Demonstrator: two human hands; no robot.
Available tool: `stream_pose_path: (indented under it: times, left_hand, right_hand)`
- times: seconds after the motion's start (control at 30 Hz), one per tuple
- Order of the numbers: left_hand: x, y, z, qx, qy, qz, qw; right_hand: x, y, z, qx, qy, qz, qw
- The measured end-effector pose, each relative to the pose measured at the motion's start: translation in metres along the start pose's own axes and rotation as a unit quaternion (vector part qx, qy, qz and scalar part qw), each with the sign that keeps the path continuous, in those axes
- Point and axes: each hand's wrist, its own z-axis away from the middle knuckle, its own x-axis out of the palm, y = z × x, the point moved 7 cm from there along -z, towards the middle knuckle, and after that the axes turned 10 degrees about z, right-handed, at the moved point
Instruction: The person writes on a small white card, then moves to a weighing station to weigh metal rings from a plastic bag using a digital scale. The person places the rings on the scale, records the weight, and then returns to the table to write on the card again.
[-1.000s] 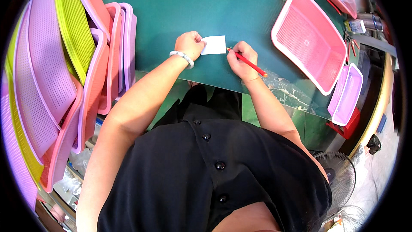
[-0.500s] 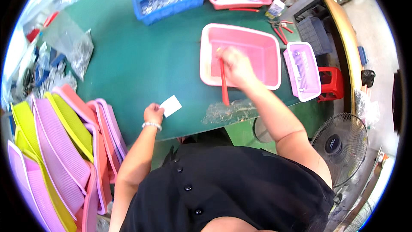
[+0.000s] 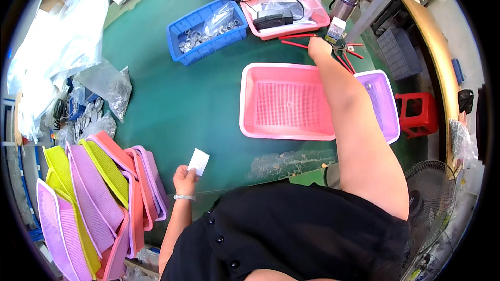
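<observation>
My left hand (image 3: 186, 178), wearing a beaded bracelet, pinches a small white card (image 3: 199, 162) over the front edge of the green table. My right arm stretches far forward across the pink basket. At its end my right hand (image 3: 319, 50) is closed beside the pliers, its fingertips mostly hidden. A slim red stick (image 3: 294, 44) runs into that hand from the left; its exact kind cannot be made out. Another red stick (image 3: 297, 36) lies just behind it. The pink basket (image 3: 249, 101) has a perforated bottom and is partly covered by my forearm.
Red-handled pliers (image 3: 346, 57) lie by a purple basket (image 3: 394, 112). Behind are a blue basket (image 3: 172, 41) of metal pieces, a pink tray (image 3: 271, 33) with cables and a metal flask (image 3: 344, 3). Stacked colourful baskets (image 3: 96, 192) stand left; a fan (image 3: 432, 198) stands right.
My right hand has moved forward from over the pink basket to the pliers, taking the red stick along. My left hand still holds the card, now tilted more upright. The view has shifted.
</observation>
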Motion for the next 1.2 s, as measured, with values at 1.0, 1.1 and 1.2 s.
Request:
stream_pose_path:
  times: [1.0,1.1,1.2]
  left_hand:
    - [0.321,-0.018,0.441,-0.028,-0.882,-0.098,0.459]
    - [0.332,0.011,0.502,0.044,-0.914,-0.134,0.380]
    - [0.343,0.057,0.570,0.037,-0.935,-0.148,0.319]
  right_hand:
    - [-0.008,0.157,0.750,0.243,0.149,-0.655,0.699]
    - [-0.047,0.203,0.781,0.194,0.189,-0.671,0.691]
    - [-0.089,0.280,0.827,0.187,0.231,-0.690,0.660]
